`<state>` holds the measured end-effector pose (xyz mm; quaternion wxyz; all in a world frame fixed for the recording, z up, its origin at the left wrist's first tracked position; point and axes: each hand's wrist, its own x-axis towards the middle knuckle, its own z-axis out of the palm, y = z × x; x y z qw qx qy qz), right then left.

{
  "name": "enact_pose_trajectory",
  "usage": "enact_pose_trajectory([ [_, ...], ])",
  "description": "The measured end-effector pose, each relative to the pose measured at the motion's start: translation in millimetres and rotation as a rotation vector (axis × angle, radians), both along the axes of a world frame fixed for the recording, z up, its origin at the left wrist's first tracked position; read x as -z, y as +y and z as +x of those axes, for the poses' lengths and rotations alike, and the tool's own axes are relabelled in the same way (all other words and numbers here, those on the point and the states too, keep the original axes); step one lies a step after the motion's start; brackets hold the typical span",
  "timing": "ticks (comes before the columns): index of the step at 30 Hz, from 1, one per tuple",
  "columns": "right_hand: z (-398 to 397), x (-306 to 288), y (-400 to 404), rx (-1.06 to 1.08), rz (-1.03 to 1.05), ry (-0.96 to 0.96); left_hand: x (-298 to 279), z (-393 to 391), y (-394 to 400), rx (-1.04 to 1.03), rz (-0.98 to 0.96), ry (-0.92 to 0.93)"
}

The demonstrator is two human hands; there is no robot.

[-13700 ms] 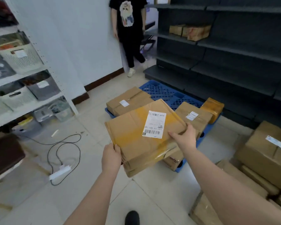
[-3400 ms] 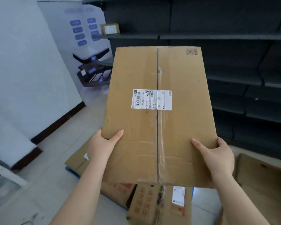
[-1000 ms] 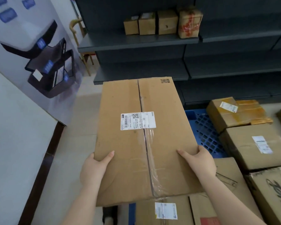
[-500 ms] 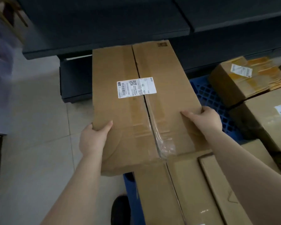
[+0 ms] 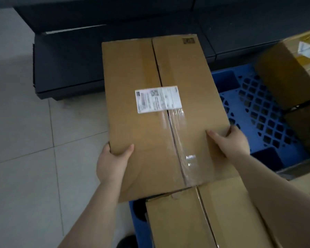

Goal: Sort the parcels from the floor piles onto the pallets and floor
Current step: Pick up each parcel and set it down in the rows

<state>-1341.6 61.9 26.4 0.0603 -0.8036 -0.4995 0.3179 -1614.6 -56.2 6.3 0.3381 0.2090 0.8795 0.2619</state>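
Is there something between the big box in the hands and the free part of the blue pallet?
Nothing visible blocks it. The big box, gripped by the left hand and right hand, hangs over the blue pallet; neighbouring parcels sit beside that bare patch.

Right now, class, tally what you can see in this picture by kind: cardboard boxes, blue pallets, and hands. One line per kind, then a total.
Cardboard boxes: 5 (held box, near box, far right box, shadowed box, a box edge at right)
Blue pallets: 1
Hands: 2 (left hand, right hand)
Total: 8
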Motion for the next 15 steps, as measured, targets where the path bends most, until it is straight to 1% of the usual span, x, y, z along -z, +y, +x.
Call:
enact_pose_trajectory([
  [2, 5, 25, -20, 0.009, -0.054, -0.017, 20, 12, -27, 0.013, -0.035, -0.034],
  [5, 8, 41, -31, 0.043, -0.021, -0.042, 34, 21, -49, 0.018, -0.034, -0.047],
  [10, 15, 43, -44, 0.079, -0.027, -0.020, 33, 26, -58, 0.062, -0.041, -0.058],
  [13, 19, 41, -49, 0.090, -0.089, -0.036, 32, 26, -62, 0.133, -0.085, -0.076],
  [15, 18, 34, -52, 0.055, -0.150, -0.083, 31, 22, -62, 0.198, -0.115, -0.097],
])
